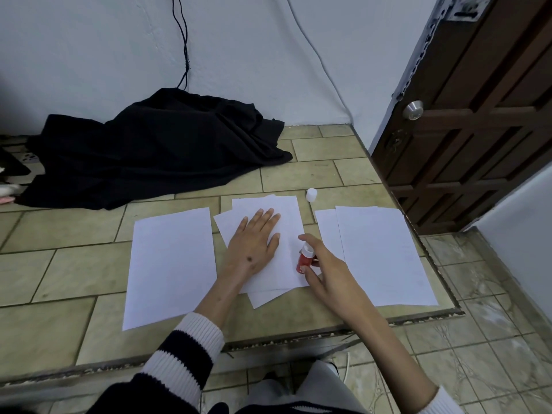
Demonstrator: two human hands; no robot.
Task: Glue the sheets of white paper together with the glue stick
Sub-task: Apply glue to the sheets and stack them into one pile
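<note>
- Left hand lies flat and open, pinning the middle paper stack.
- Right hand grips the uncapped glue stick.
- Uneven pressing could skew the sheets.

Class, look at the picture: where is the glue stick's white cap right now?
The white cap stands on the tiled table, just beyond the middle paper pile's far right corner.

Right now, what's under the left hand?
The left hand lies flat on the middle paper stack. At least two more sheets poke out beneath; the exact count and any glue are covered.
</note>
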